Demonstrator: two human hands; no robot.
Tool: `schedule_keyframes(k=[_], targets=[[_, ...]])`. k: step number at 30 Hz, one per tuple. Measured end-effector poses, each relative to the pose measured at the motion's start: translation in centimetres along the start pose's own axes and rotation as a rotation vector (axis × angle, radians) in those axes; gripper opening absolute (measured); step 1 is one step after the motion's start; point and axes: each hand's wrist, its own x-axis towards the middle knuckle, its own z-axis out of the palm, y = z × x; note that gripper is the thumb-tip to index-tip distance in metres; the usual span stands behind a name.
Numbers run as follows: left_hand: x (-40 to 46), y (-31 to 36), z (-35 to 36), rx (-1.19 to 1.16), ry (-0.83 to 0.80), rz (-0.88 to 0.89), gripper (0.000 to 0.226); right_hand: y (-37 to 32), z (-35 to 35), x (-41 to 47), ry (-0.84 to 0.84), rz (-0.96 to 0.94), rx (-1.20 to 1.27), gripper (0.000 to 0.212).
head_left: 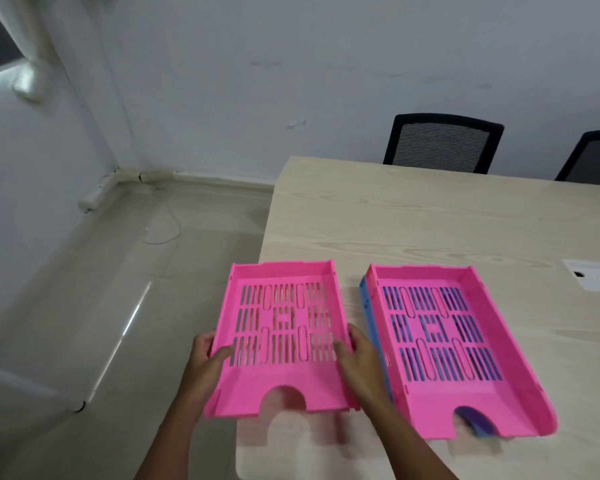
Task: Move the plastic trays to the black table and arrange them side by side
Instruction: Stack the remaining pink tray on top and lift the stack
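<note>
I hold a pink slotted plastic tray [284, 382] in the air over the left edge of a light wooden table [395, 223]. My left hand [207, 362] grips its left wall, thumb inside. My right hand [359, 358] grips its right wall. To the right, a second pink tray [465, 393] rests on the table, stacked on a blue tray [366, 299] that shows along its left side and through the front notch. No black table is in view.
Two black mesh chairs [442, 143] [593, 157] stand at the table's far side. A white cable cover [594, 275] sits in the tabletop at right. Pale tiled floor [84, 306] lies to the left, with a loose cable [167, 233] near the wall corner.
</note>
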Motion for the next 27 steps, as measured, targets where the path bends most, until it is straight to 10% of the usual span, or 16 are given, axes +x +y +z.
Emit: schedule_keyframes(k=[8, 27], targets=[[-2.0, 6.2, 2.3, -0.118, -0.065, 0.152, 0.053, -1.4, -6.3, 2.2, 0.080, -0.151, 0.115, 0.049], [-14.6, 6.6, 27.7, 0.046, -0.192, 0.293, 0.035, 10.6, -32.1, 2.9, 0.262, 0.044, 0.305, 0.030]])
